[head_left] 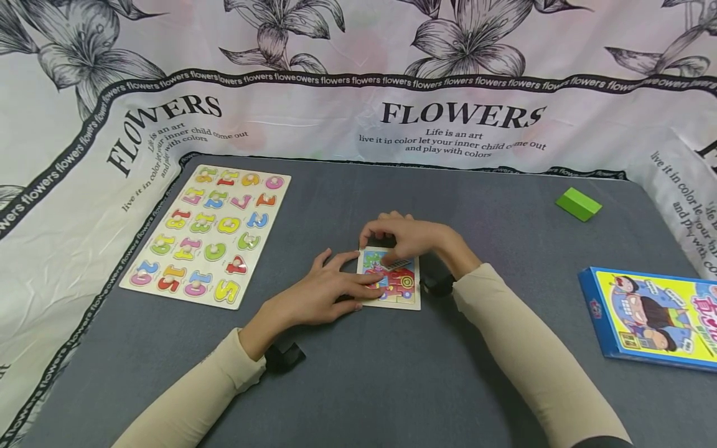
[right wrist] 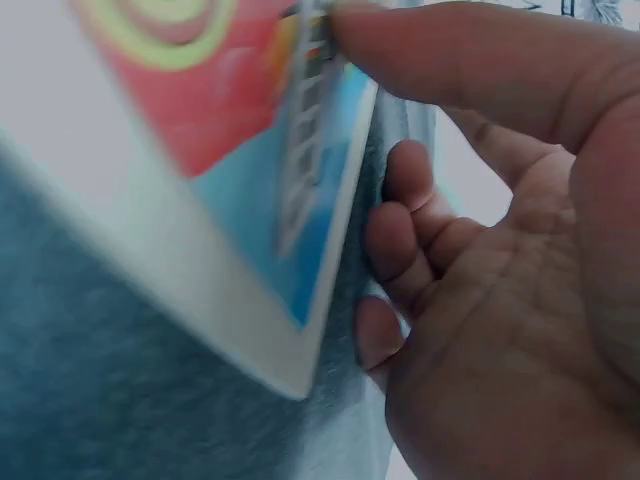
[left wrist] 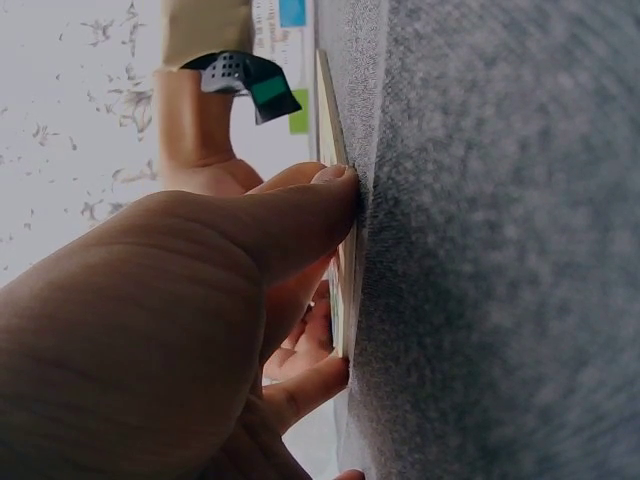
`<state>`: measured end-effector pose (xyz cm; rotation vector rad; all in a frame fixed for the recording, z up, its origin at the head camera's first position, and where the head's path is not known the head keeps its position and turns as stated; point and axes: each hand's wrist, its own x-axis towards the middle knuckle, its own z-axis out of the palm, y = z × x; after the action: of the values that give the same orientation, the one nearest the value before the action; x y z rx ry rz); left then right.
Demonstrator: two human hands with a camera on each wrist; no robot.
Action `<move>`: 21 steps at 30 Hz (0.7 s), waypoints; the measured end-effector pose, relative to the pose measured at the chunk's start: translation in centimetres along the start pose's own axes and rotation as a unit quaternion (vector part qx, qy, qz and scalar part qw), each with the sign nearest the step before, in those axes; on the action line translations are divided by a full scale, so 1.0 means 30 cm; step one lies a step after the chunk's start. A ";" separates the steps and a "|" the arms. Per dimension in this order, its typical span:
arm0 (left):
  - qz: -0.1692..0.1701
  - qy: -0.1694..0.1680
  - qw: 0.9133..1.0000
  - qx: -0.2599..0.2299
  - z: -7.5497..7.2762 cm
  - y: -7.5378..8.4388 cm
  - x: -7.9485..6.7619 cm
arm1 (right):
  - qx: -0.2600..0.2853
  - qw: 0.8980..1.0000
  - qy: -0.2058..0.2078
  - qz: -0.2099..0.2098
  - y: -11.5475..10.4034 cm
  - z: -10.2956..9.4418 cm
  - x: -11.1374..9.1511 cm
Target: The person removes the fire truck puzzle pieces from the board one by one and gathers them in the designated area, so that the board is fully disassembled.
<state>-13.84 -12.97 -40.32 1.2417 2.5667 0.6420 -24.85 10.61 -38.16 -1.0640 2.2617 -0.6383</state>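
A small jigsaw puzzle (head_left: 411, 303) with a red fire engine on a pale frame lies flat on the grey tabletop. My left hand (head_left: 319, 292) rests on its left part, fingers spread and nearly straight. In the left wrist view, that thumb (left wrist: 320, 190) lies at the puzzle's edge. Over the far edge arches my right hand (head_left: 411, 236), its thumb on the picture by the grey ladder (right wrist: 305, 150) and its forefinger at the far left corner. The other right fingers (right wrist: 395, 235) are curled beyond the edge. What lies under the left fingers is hidden.
A board of colourful numbers (head_left: 210, 236) lies at the left. A green block (head_left: 579, 204) sits at the far right, with a blue and yellow box (head_left: 650, 317) nearer the right edge. Behind the table hangs a flower-printed cloth (head_left: 313, 118).
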 end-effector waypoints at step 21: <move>-0.001 -0.003 1.000 -0.002 -0.002 0.005 0.000 | 0.046 0.993 0.097 -0.054 0.057 0.065 -0.047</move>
<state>-13.76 -12.90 -40.19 1.2379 2.5615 0.6415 -23.74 12.37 -40.24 -1.1264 2.3250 -0.9176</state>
